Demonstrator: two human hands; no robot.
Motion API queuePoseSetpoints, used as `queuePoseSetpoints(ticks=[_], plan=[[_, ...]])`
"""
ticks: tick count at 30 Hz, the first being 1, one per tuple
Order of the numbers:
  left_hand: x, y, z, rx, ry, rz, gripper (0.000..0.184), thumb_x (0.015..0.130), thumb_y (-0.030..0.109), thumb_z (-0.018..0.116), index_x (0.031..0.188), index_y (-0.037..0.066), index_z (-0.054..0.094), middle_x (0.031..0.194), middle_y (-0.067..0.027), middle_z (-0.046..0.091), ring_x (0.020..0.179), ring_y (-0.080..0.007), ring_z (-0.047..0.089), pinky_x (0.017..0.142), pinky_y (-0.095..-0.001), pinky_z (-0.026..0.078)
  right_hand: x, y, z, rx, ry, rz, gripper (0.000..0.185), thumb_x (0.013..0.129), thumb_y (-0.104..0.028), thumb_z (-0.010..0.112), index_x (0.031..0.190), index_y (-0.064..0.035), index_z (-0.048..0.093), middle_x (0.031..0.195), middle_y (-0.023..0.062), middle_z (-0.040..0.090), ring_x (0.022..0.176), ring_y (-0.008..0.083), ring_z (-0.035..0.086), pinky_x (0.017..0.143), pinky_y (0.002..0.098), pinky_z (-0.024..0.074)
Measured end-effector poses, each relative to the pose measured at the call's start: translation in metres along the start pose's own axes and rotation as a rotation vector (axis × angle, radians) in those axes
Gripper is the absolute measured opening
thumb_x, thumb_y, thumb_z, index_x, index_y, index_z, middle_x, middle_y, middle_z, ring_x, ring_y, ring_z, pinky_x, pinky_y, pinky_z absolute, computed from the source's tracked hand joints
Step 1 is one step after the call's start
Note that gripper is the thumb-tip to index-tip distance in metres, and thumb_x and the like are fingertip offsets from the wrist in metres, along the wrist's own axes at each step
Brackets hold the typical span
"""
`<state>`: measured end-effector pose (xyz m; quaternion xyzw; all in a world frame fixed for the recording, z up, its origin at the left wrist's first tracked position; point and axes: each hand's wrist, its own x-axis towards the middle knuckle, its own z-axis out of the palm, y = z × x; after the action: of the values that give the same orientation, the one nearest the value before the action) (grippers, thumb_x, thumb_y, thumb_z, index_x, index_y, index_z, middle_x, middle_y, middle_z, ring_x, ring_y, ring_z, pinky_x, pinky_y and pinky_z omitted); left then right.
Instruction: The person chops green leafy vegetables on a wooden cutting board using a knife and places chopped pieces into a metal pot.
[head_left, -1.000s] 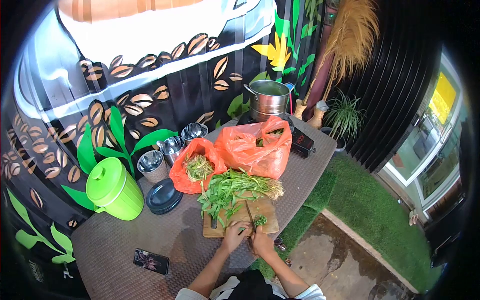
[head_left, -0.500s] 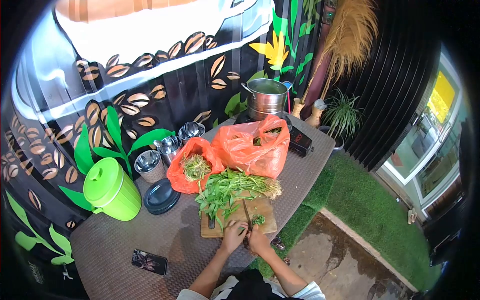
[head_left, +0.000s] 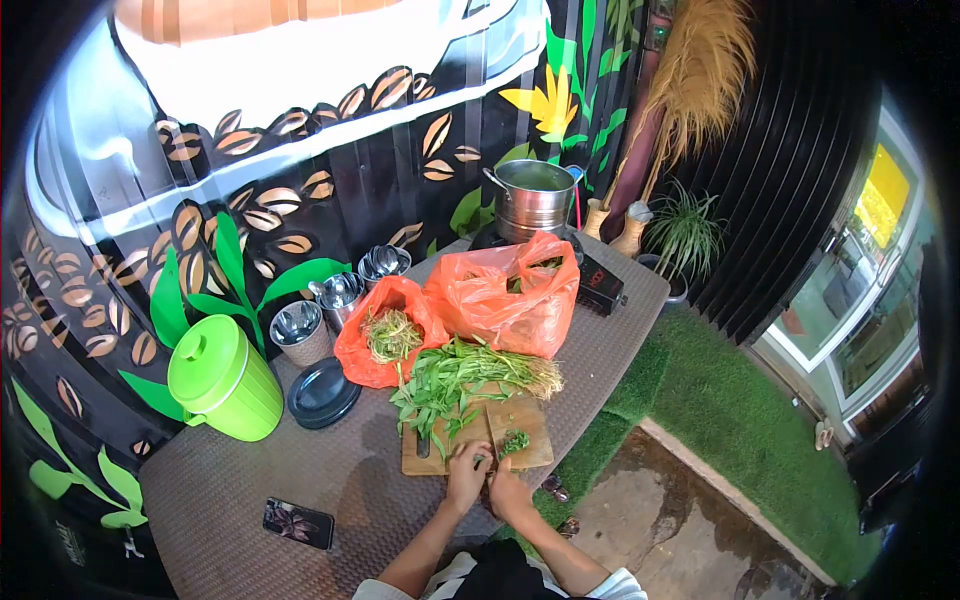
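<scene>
A wooden cutting board (head_left: pixel 424 463) lies near the table's front edge. My right hand (head_left: pixel 511 493) is closed round the handle of a knife (head_left: pixel 491 428), its blade pointing away from me over the board. Just left of it, my left hand (head_left: pixel 466 474) has its fingers curled together, with a bit of dark green showing at the fingertips; most of what they grip is hidden. A small heap of chopped greens (head_left: pixel 516 441) sits right of the blade. Long leafy greens with roots (head_left: pixel 470 372) are spread across the board's far edge.
Behind the greens stand two orange plastic bags (head_left: pixel 497 300). A steel pot (head_left: pixel 537 200) sits on a stove at the far end. To the left are a green lidded bucket (head_left: pixel 225 380), dark lids (head_left: pixel 323 392), several metal containers (head_left: pixel 299 333) and a phone (head_left: pixel 298 524).
Both hands stay at the board's near edge. The knife and right hand have shifted slightly left and toward me, and the chopped heap looks a little more spread.
</scene>
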<state>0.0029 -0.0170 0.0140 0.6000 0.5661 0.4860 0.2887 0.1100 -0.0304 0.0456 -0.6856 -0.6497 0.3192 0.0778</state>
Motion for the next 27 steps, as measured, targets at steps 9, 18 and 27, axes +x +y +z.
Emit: queuePoseSetpoints(ticks=[9, 18, 27], plan=[[0.000, 0.000, -0.004, 0.026, -0.014, -0.022, 0.020, 0.075, -0.001, 0.065, 0.093, 0.001, 0.057, 0.089, -0.0103, 0.063, 0.089, -0.0274, 0.058, 0.072, -0.0362, 0.048, 0.003, 0.010, 0.009, -0.078, 0.113, -0.183, 0.036, 0.089, -0.024, 0.047, 0.109, 0.0045, 0.036, 0.087, 0.0304, 0.060, 0.082, 0.0477, 0.059, 0.074, 0.0528, 0.0466], [-0.005, -0.012, 0.001, -0.009, 0.048, -0.013, 0.019, 0.074, 0.002, 0.065, 0.092, 0.002, 0.059, 0.084, -0.0113, 0.061, 0.082, -0.0291, 0.058, 0.071, -0.0361, 0.047, 0.004, 0.006, 0.006, -0.033, 0.058, -0.144, 0.033, 0.089, -0.027, 0.047, 0.103, 0.0018, 0.038, 0.084, 0.0293, 0.062, 0.081, 0.0458, 0.061, 0.073, 0.0528, 0.0476], [-0.011, 0.003, -0.012, 0.144, 0.008, 0.059, 0.012, 0.076, 0.005, 0.065, 0.088, 0.001, 0.063, 0.084, -0.0129, 0.060, 0.083, -0.0295, 0.058, 0.073, -0.0369, 0.048, 0.005, 0.010, 0.005, 0.002, 0.038, -0.197, 0.035, 0.089, -0.026, 0.046, 0.107, 0.0035, 0.037, 0.085, 0.0319, 0.059, 0.083, 0.0484, 0.058, 0.073, 0.0544, 0.0457]])
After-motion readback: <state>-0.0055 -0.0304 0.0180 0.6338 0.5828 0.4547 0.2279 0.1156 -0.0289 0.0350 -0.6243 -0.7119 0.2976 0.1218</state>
